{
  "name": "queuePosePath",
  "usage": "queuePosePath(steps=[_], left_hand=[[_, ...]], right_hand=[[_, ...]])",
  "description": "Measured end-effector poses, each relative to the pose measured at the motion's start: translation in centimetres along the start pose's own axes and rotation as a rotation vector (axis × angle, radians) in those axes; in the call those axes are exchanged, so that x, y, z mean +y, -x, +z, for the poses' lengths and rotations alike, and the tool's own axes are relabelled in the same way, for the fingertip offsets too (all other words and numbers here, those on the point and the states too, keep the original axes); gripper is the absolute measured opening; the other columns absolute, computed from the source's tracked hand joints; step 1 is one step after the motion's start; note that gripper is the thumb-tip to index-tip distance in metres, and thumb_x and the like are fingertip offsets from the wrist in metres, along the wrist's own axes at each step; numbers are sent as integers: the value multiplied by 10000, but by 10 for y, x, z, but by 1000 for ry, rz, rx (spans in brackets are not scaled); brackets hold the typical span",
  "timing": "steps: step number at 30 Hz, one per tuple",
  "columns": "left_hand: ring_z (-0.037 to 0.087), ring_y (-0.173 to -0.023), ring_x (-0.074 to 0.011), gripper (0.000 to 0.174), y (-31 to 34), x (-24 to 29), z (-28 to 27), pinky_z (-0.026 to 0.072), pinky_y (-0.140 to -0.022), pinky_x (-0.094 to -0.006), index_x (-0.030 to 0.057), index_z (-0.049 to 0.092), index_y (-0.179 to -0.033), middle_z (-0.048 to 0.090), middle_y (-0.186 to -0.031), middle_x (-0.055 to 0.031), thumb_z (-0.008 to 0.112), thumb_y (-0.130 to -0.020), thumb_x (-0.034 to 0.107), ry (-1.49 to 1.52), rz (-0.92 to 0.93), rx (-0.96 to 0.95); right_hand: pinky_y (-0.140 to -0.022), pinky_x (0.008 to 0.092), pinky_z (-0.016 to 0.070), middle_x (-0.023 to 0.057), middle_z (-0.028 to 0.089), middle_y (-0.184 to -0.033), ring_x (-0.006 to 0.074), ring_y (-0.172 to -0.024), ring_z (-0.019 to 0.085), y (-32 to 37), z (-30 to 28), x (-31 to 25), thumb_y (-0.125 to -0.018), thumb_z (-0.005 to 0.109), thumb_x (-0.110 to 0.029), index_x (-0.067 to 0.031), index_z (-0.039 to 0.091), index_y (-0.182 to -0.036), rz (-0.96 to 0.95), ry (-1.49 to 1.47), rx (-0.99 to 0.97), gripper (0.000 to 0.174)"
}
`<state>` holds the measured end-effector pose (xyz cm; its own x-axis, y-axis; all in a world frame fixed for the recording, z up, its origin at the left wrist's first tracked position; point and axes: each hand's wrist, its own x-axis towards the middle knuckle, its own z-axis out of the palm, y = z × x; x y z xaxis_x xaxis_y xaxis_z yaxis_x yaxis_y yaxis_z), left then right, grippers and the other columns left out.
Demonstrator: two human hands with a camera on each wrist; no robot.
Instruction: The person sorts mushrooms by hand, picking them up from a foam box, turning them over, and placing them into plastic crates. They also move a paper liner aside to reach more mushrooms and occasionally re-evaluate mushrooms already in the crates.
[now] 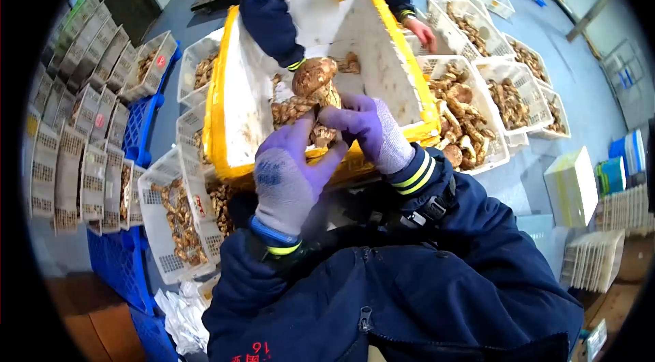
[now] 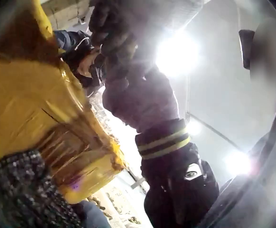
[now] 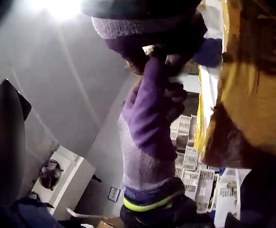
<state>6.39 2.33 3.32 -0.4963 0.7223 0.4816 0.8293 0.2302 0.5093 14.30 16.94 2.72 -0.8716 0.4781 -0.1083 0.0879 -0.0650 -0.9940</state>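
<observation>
Both hands wear purple and grey knit gloves and meet over the near rim of a foam box [image 1: 242,99] edged in yellow tape. My left hand [image 1: 290,171] grips a brown mushroom [image 1: 322,135] low on its stem, thumb and fingers curled in. From the right, my right hand [image 1: 365,126] pinches at the same spot; its fingertips partly hide the mushroom. A large brown mushroom cap [image 1: 314,77] shows just beyond the fingers, above other mushrooms [image 1: 288,111] in the box. In the right wrist view, the left hand [image 3: 149,118] reaches up to the right hand [image 3: 147,31].
Across the box, another person's sleeve [image 1: 273,21] reaches inside; their other hand [image 1: 421,33] hangs by the right rim. Mushroom-filled white baskets [image 1: 501,150] stand on the right, with another basket [image 1: 153,225] on the left. Stacked baskets [image 1: 44,171] and blue pallets [image 1: 112,266] line the far left.
</observation>
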Motion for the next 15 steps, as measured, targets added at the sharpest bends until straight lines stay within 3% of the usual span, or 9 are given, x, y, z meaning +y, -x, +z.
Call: queuePosePath(steps=[2, 3, 5, 8, 9, 10, 12, 14, 15], left_hand=[[647, -973, -269, 569, 7, -1, -4, 499, -860, -365, 20, 573, -1259, 661, -1037, -170, 766, -763, 222, 144, -77, -9], [634, -1000, -256, 555, 8, -10, -4, 487, -884, -360, 16, 565, -1268, 655, -1061, -162, 750, -782, 209, 126, -162, -1], [613, -1034, -235, 523, 10, -39, -8, 468, -917, -350, 4, 549, -1284, 646, -1088, -151, 714, -823, 187, 93, -289, 53], [621, -1017, -277, 484, 10, -89, -8, 472, -893, -367, -4, 544, -1276, 655, -1060, -179, 688, -852, 179, 25, -315, 197], [616, -1017, -268, 464, 8, -100, -3, 467, -895, -366, -7, 541, -1278, 650, -1066, -174, 672, -867, 164, 6, -315, 193], [617, -988, -268, 438, 7, -102, 0, 470, -881, -370, -12, 557, -1258, 652, -1053, -169, 668, -868, 152, -47, -346, 140], [623, -943, -271, 374, 10, -108, 18, 476, -858, -370, -20, 583, -1224, 657, -1028, -170, 635, -884, 128, -46, -367, 126], [626, -915, -274, 321, 8, -107, 22, 483, -830, -371, -17, 608, -1196, 661, -1004, -168, 601, -897, 101, -90, -319, 193], [629, -918, -275, 310, 9, -109, 21, 487, -831, -371, -20, 610, -1193, 663, -999, -169, 577, -902, 80, -128, -344, 165]], right_hand=[[-550, 240, 450, 44, 605, -739, 89, -618, 567, 11, -24, -20, -828, 646, -174, 24, 646, -940, -109, -179, 105, 227], [-542, 218, 441, 25, 620, -771, 70, -596, 558, 6, -53, -16, -835, 652, -180, 2, 662, -916, -245, -13, 159, 199], [-527, 219, 439, 21, 616, -727, 73, -580, 563, -4, -112, -16, -844, 647, -183, 1, 663, -934, -303, 22, 319, 205], [-513, 221, 414, 6, 632, -719, 81, -570, 560, -23, -194, -16, -872, 651, -246, -33, 668, -906, -274, 77, 542, 217], [-492, 221, 401, 3, 627, -711, 85, -550, 551, -39, -226, -8, -864, 653, -223, -36, 656, -893, -188, 194, 623, 189], [-482, 221, 399, 8, 622, -715, 87, -525, 537, -52, -252, 6, -854, 655, -198, -37, 648, -882, -173, 116, 663, 163], [-575, 317, 488, 100, 672, -749, 194, -648, 642, -99, -345, 67, -831, 668, -269, 1, 678, -945, -74, 311, 614, 293], [-674, 381, 505, 174, 681, -794, 292, -717, 665, -130, -369, 89, -818, 652, -347, 7, 672, -955, 19, 831, 746, 379], [-766, 402, 500, 232, 676, -873, 352, -826, 662, -137, -358, 75, -793, 639, -423, 5, 668, -993, 182, 827, 722, 473]])
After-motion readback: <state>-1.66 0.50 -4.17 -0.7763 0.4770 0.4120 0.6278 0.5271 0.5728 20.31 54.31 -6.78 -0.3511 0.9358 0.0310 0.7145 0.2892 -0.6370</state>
